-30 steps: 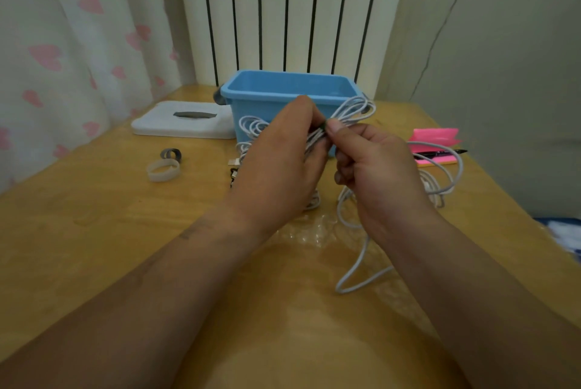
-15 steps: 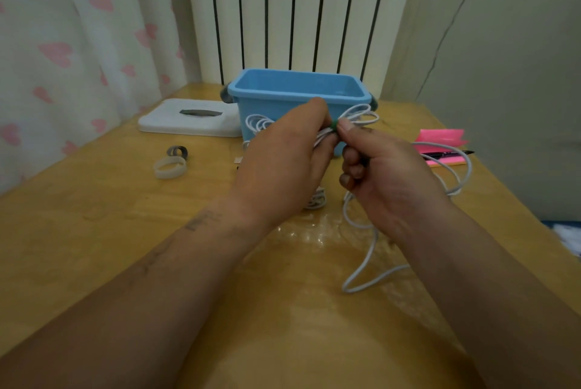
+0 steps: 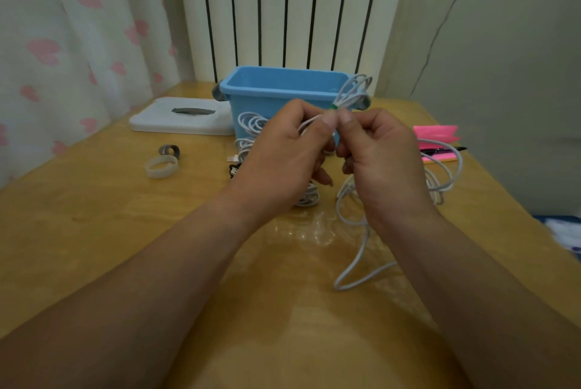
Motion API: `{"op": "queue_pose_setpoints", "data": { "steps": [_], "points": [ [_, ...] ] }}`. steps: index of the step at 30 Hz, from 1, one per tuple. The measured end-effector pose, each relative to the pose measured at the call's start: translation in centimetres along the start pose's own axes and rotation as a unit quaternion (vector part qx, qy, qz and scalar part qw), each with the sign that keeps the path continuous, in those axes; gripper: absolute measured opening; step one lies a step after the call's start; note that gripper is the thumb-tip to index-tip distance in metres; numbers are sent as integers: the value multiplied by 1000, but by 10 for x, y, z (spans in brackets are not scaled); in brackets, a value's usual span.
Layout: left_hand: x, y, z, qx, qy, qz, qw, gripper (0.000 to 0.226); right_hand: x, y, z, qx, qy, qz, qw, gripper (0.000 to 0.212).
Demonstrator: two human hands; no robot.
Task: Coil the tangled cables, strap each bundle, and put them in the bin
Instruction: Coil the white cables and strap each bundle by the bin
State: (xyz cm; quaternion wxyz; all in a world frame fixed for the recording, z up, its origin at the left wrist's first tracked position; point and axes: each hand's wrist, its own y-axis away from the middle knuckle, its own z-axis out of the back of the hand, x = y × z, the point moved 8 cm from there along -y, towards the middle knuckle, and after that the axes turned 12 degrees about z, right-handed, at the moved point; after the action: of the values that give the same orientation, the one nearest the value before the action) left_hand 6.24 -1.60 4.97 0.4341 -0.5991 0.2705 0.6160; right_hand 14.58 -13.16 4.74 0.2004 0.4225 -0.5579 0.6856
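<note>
Two grips on one white cable bundle (image 3: 353,89).
Narrow grips of the left hand (image 3: 283,149) and right hand (image 3: 380,156) pinch the green strap (image 3: 334,108) round the bundle, held up just before the blue bin (image 3: 270,99) near the surface's (image 3: 94,231) far edge; its loose tail (image 3: 355,262) trails toward the near edge.

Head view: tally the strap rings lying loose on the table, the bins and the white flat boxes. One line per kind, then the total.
Strap rings lying loose: 2 (grey strap ring, white strap ring)
blue bin: 1
white flat box: 1
Total: 4
</note>
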Motion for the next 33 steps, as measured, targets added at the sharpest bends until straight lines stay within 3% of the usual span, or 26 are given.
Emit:
{"op": "queue_pose_setpoints", "data": {
  "steps": [5,9,15,18,21,24,28,30,31,33],
  "points": [
    [10,-7,4,12,105,41,994,30,6,4,-12,56,-74,-1,996,12],
    [11,-8,-5,115,168,87,975,37,10,3,-14,79,-104,7,991,8],
    [22,1,-21,261,250,221,906,46,6,2,-17,114,-79,21,990,17],
    [24,-1,-17,188,149,210,948,54,4,1,-13,87,-82,5,993,18],
    [11,-2,-7,70,-24,96,993,51,1,-1,-3,42,-41,4,998,21],
    [5,-1,-12,101,67,63,991,36,0,-2,-3,34,-89,-2,995,25],
    [7,-1,-23,224,254,129,932,37,2,-2,-21,107,-248,-39,962,31],
    [6,3,-26,259,249,150,921,40,3,-2,-22,115,-261,-45,957,24],
    [5,5,-24,250,214,156,931,41,1,-2,-21,109,-257,-47,959,22],
    [5,-1,-7,155,92,148,972,44,-2,-5,-13,82,-221,-35,971,22]
  ]
}}
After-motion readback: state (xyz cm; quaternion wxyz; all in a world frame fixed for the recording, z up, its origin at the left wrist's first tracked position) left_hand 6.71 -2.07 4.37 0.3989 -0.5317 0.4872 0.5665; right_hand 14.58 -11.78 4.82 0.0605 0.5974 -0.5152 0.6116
